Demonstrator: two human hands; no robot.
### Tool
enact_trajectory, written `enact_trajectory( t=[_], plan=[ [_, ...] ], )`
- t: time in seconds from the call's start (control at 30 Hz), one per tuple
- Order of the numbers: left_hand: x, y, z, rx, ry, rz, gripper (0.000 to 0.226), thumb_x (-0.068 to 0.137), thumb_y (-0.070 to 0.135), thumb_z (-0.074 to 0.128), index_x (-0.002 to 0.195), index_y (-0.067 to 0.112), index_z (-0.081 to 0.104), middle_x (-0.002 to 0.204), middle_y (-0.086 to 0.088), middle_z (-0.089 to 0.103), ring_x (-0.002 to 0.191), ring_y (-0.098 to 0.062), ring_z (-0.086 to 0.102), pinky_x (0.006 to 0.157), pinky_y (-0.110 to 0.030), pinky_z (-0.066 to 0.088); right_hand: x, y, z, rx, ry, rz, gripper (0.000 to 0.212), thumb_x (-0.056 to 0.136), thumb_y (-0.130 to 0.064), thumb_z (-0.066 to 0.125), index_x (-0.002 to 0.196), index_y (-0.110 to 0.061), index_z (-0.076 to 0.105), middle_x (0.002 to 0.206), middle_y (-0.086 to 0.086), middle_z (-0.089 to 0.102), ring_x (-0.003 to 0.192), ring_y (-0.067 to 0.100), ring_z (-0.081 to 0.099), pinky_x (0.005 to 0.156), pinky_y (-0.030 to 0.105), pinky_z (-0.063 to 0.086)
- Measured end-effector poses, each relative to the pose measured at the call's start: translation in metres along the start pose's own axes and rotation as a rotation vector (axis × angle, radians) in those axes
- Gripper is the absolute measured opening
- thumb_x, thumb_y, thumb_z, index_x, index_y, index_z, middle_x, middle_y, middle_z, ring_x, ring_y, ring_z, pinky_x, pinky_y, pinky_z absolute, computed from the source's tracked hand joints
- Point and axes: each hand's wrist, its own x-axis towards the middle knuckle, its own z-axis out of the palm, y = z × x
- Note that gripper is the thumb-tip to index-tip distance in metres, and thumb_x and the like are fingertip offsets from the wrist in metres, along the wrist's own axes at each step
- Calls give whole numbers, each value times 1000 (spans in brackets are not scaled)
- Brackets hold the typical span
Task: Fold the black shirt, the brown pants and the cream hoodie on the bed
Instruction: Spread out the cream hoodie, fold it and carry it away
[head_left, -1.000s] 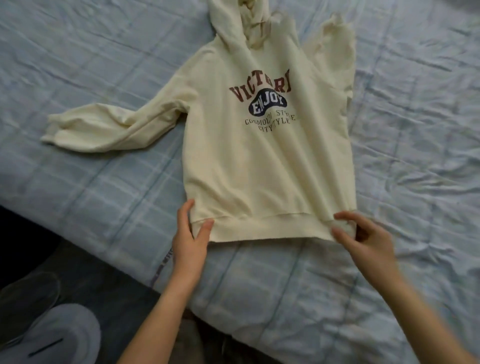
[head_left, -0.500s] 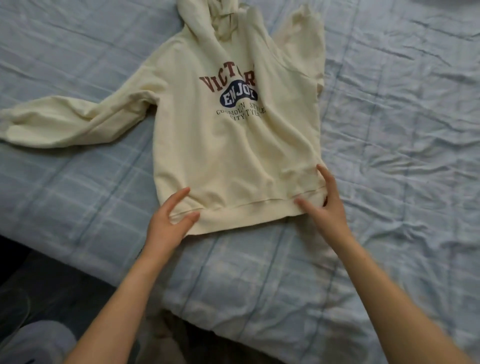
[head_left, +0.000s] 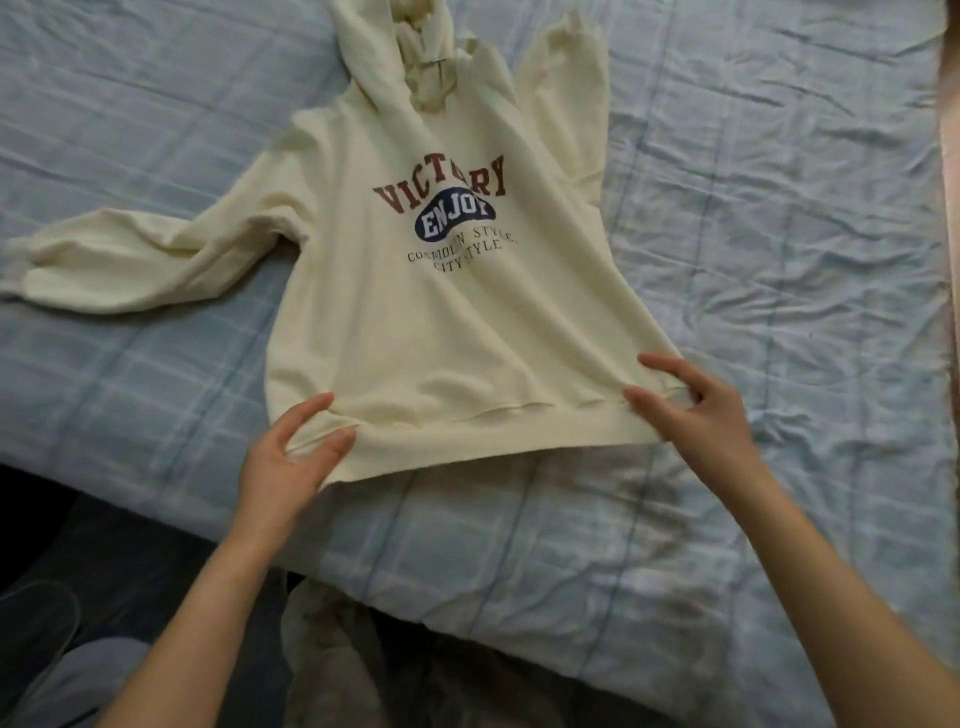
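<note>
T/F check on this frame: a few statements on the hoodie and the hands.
1. The hoodie lies print side up on the bed. True.
2. The left hand and right hand are both at the hem. True.
3. Both sleeves lie stretched straight out to the sides. False: one sleeve reaches out toward the picture's left; the other sleeve points up beside the hood.
4. The hoodie is folded in half. False: it lies at full length, with the hood at the far end.
</note>
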Motion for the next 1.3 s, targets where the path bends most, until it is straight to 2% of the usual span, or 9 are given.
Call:
enact_trajectory(
  t=[0.17,0.27,0.37,0.5,0.67,0.8,1.0,1.17,1.3],
  plan=[
    [-34,-42,4,198,-167,-130,63,75,21,82,126,47,55,124,2,61,120,-13,56,97,-27,44,-39,48,7,-192,-38,69,42,73,-24,85,112,-27,69,116,-4,69,99,-3,60,83,7,41],
    [-35,-48,11,570,-213,-155,71,75,46,76,137,52,43,124,-16,48,116,-37,48,99,-42,43,-38,59,26,-411,-158,136,53,80,-25,80,129,-19,61,130,17,55,118,32,54,101,33,42],
    [-31,-25,24,966,69,108,72,68,55,73,135,42,50,128,-21,37,113,-39,36,93,-55,38,-24,38,39,-755,126,-84,54,84,-39,72,133,-19,59,135,28,42,125,46,41,105,52,37],
    [-5,7,67,933,43,586,64,89,47,42,149,31,33,158,-19,21,145,-37,21,114,-54,17,-12,-3,101,-726,114,-529,55,94,-35,48,146,-18,47,150,20,41,140,38,36,114,53,30],
    [53,-17,99,1024,-215,626,61,95,47,29,153,26,25,160,-10,21,149,-29,15,119,-49,11,21,15,173,-836,-145,-482,57,101,-44,28,155,-29,25,161,-1,26,151,24,17,120,51,14],
    [66,-39,101,1018,-226,666,62,95,48,32,153,26,26,160,-11,21,149,-28,15,119,-49,11,31,38,182,-898,-188,-435,57,100,-48,22,156,-34,21,162,-4,24,151,23,16,120,51,14],
    [68,-5,86,809,-280,627,56,90,40,39,143,23,47,148,-12,44,135,-30,44,109,-43,36,24,-6,177,-890,-193,-357,61,95,-47,27,151,-26,38,157,2,36,147,29,26,116,55,21],
    [130,26,6,495,-34,743,37,91,17,48,123,7,63,124,-12,62,111,-28,58,97,-38,46,43,-89,223,-678,-103,-454,55,97,-36,37,149,-19,41,155,4,39,148,26,26,117,52,23],
    [197,18,-80,484,291,575,34,88,3,55,120,2,64,117,-18,63,105,-36,58,95,-45,45,70,-156,296,-557,-127,-540,53,98,-27,44,149,-16,40,155,6,39,148,26,25,118,54,22]
  ],
)
